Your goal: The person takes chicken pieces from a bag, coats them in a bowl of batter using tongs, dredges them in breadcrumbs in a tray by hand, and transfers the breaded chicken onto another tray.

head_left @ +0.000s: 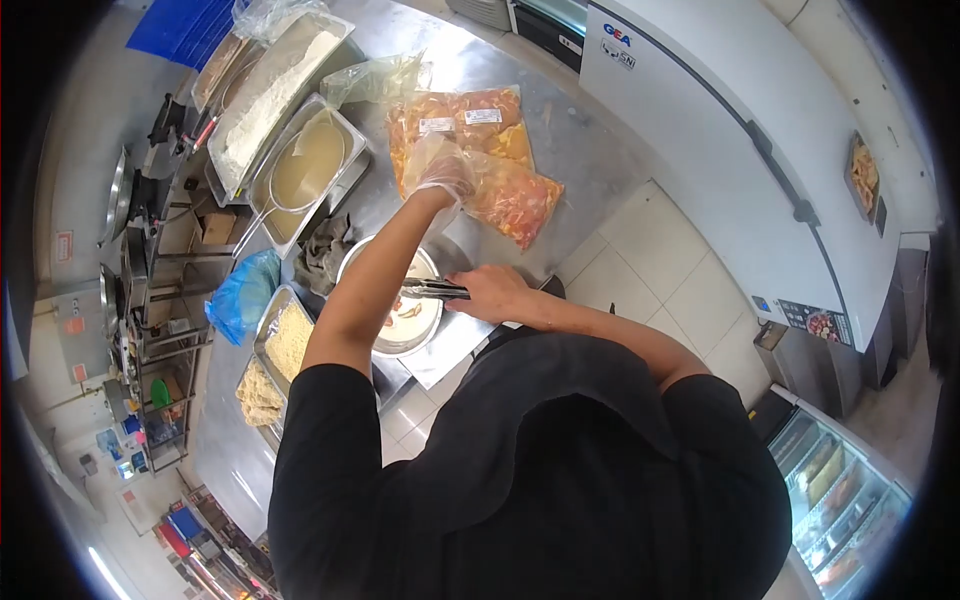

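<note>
My left hand (447,175), in a clear plastic glove, is closed on the near edge of a bag of raw meat (515,198). Beyond it lie more bags of meat with white labels (483,117). My bare right hand (490,293) is wrapped round metal tongs (430,289), whose front end reaches over a white bucket (428,335). Pale liquid with some brownish pieces (408,308) is in the bucket. My left forearm hides part of the bucket.
Left on the steel table (590,120) stand a tray of white flour (270,110), a tray of liquid with a strainer (307,170), a dark cloth (325,250), a blue bag (245,295) and crumb trays (288,340). A white freezer (720,150) stands at the right.
</note>
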Motion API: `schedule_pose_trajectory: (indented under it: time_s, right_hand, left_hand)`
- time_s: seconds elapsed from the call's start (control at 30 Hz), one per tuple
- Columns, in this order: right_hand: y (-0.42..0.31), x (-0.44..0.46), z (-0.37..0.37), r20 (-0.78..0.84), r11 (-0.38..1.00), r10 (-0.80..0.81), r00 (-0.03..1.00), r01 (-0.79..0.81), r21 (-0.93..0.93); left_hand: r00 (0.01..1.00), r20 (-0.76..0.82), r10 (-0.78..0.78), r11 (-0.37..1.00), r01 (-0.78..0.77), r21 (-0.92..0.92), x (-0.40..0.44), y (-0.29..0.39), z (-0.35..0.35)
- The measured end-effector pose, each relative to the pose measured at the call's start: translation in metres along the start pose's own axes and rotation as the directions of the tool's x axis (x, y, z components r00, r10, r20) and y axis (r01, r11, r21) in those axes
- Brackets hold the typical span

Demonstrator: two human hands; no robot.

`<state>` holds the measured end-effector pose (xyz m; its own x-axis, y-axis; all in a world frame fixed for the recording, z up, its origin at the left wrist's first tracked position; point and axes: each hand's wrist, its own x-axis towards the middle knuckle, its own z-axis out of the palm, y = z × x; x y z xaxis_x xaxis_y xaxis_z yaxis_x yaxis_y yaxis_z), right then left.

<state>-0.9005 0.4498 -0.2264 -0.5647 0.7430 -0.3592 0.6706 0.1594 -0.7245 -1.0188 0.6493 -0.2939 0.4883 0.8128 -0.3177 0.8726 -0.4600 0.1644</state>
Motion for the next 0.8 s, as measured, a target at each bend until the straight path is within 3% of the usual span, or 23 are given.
schedule_pose_trajectory:
  time_s: [0.07,0.17,0.23,0.37,0.47,0.53,0.57,0.63,0.67,0.73,0.77,0.8]
  right_hand:
    - [-0.002,-0.001,0.0,0.002,1.0,0.011,1.0,-0.011,0.021]
    - [-0.007,-0.001,0.002,0.01,1.0,0.012,1.0,-0.012,0.017]
    - [-0.007,-0.001,0.005,0.008,1.0,0.018,1.0,-0.018,0.004]
    - [-0.006,0.0,0.006,0.047,1.0,0.001,0.999,-0.002,0.015]
    - [-0.008,-0.004,0.004,0.021,0.999,0.005,1.0,-0.006,0.047]
    - [-0.011,-0.006,0.002,-0.003,0.997,0.008,1.0,-0.008,0.077]
    - [-0.012,-0.007,0.001,0.002,0.997,0.003,1.0,-0.003,0.083]
    - [-0.012,-0.007,0.0,0.007,0.996,-0.002,1.0,0.001,0.086]
    - [-0.013,-0.006,0.001,0.002,0.997,-0.005,1.0,0.005,0.08]
    - [-0.011,-0.005,0.002,-0.007,0.997,-0.005,1.0,0.005,0.078]
    - [-0.009,-0.005,0.001,-0.024,0.996,-0.019,1.0,0.021,0.086]
    - [-0.008,-0.006,0.002,-0.039,0.995,-0.033,0.999,0.036,0.094]
  left_hand:
    - [0.997,0.041,0.061,0.998,-0.06,-0.013,-0.003,0.001,0.008]
    - [0.997,-0.073,0.005,0.999,-0.001,0.044,-0.004,0.007,0.024]
    - [1.0,0.0,-0.02,0.999,0.02,0.024,0.003,0.005,0.036]
    - [0.998,-0.026,0.054,0.993,-0.051,0.105,-0.004,0.005,0.019]
    - [0.999,0.038,0.014,1.0,-0.013,-0.024,-0.011,-0.005,-0.002]
    - [0.99,-0.113,0.088,0.975,-0.108,-0.194,-0.019,-0.018,-0.001]
    - [0.99,-0.111,0.086,0.976,-0.106,-0.192,-0.025,-0.023,-0.004]
    - [0.985,-0.139,0.102,0.826,-0.162,-0.54,-0.034,-0.028,-0.007]
    - [0.985,-0.14,0.104,0.827,-0.163,-0.538,-0.04,-0.022,-0.017]
    - [0.971,-0.055,-0.233,0.805,0.16,-0.572,-0.054,-0.002,-0.048]
    - [0.972,-0.054,-0.227,0.807,0.157,-0.57,-0.057,-0.001,-0.053]
    - [0.958,-0.024,-0.287,0.724,0.2,-0.66,-0.061,-0.002,-0.058]
